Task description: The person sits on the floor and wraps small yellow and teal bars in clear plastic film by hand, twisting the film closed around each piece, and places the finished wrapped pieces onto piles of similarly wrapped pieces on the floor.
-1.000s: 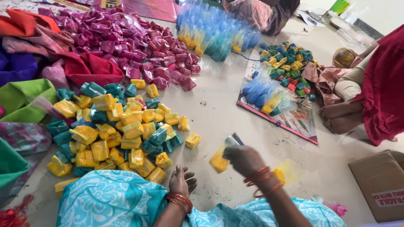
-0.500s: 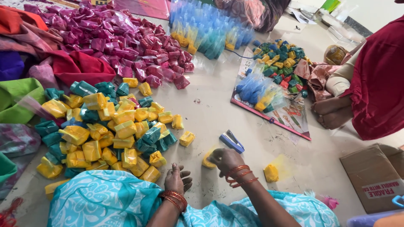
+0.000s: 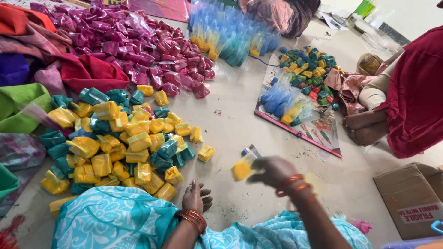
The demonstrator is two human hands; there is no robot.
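Note:
My right hand (image 3: 273, 169) is raised just above the floor, blurred by motion. It is closed around a small yellow packet (image 3: 242, 169), and a blue and black tool (image 3: 251, 151) sticks out above the fingers. My left hand (image 3: 196, 196) rests flat on the floor with its fingers apart and holds nothing. Just left of it lies a pile of yellow and teal packets (image 3: 115, 143). One loose yellow packet (image 3: 206, 153) lies between the pile and my right hand. Red bangles are on both wrists.
A heap of magenta packets (image 3: 138, 46) lies at the back. Behind it are blue and yellow bags (image 3: 230, 34). Mixed packets sit on a printed sheet (image 3: 318, 133). A person in red (image 3: 410, 92) sits at right, beside a cardboard box (image 3: 410, 198). Coloured cloths (image 3: 27, 92) lie at left.
My right hand dipped toward the floor and moved left, then came back right and up with the yellow packet. My left hand has stayed on the floor.

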